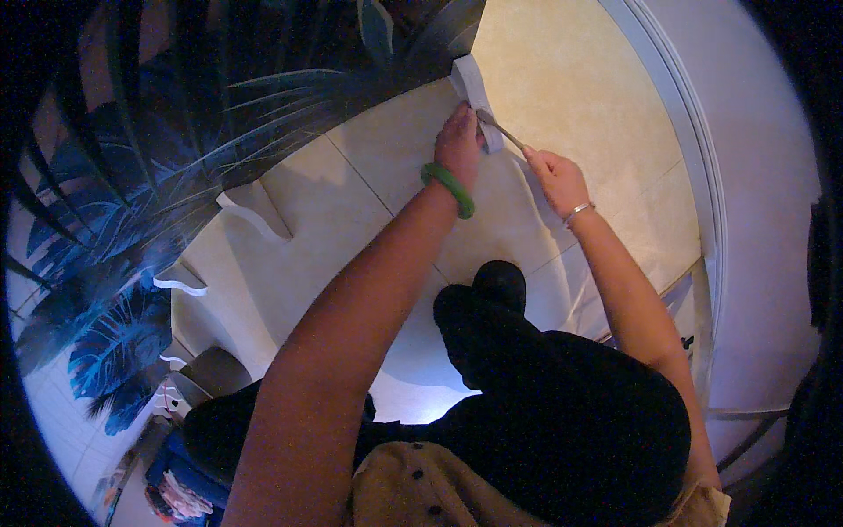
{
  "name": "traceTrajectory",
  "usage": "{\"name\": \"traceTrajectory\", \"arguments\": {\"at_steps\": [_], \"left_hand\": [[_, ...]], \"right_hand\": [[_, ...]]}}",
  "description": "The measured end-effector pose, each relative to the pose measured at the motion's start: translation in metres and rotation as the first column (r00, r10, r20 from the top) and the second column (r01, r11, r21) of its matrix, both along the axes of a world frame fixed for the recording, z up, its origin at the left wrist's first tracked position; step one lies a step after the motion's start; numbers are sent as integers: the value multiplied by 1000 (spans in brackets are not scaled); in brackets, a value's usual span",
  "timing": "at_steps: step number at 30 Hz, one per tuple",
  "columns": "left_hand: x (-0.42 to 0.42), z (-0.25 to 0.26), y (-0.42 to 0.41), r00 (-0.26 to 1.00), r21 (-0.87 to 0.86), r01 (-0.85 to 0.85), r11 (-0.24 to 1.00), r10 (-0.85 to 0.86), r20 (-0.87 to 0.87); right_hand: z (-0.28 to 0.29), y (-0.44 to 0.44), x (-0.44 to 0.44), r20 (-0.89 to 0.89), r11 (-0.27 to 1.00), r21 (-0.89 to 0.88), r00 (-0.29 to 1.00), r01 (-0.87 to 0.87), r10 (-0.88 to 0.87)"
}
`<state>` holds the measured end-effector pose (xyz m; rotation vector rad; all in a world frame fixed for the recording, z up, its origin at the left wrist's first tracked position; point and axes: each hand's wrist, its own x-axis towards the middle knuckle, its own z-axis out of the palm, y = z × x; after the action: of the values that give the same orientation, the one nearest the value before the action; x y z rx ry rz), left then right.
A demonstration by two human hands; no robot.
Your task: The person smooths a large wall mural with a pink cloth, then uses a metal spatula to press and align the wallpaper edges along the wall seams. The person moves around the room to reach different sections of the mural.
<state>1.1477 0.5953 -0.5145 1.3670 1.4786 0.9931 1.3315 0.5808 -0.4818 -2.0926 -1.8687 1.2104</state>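
Note:
A white curved foot (467,76) stands on the tiled floor at the corner of a leaf-patterned panel (283,112). My left hand (456,138), with a green bangle (449,189) at its wrist, is closed around the near part of that foot. Between the fingers of my right hand (560,181) is the handle of a slim tool (506,134) with a flattened tip. Its tip lies against or very close to the foot, just beside my left fingertips. Whether it is a brush or a scraper cannot be made out.
More white curved feet (253,216) (181,285) line the panel's base to the left. A pale frame (672,85) curves along the right. My black shoe (502,283) rests on the tiles (369,197). Blue cloth (171,461) and a dark rounded object (220,370) are at lower left.

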Motion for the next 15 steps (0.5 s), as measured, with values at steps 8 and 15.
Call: {"name": "traceTrajectory", "arguments": {"at_steps": [8, 15], "left_hand": [[36, 14, -7, 874, -298, -150, 943, 268, 406], [28, 21, -9, 954, -224, -90, 970, 148, 260]], "right_hand": [[-21, -30, -33, -174, 975, 191, 982, 113, -79], [-34, -61, -32, 97, 980, 156, 989, -122, 107]]}}
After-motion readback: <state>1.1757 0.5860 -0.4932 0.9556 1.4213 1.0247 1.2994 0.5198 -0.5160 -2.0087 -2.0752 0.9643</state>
